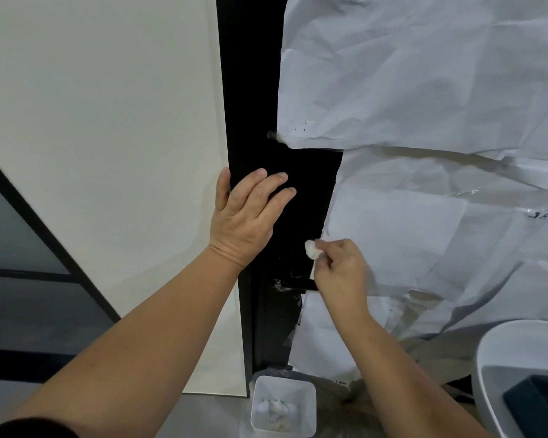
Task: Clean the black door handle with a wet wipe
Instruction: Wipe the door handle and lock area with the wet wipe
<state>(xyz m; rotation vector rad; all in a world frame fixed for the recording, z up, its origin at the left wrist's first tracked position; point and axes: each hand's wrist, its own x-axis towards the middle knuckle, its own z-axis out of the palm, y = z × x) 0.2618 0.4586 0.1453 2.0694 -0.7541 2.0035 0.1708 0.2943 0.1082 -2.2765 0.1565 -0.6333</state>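
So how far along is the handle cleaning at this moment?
Done: a wadded wet wipe is pinched in the right hand, and the left hand braces the black door. In hand: the wipe sits just above the black door handle. Left: pale smears show on the handle.

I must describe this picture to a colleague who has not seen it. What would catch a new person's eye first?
First, the two bare arms reaching to a black door in the middle: the left hand lies flat on it, and the right hand pinches a small white wipe just above the handle. Next, crumpled white paper covers the right side. Below stands a small tub with white wads in it.
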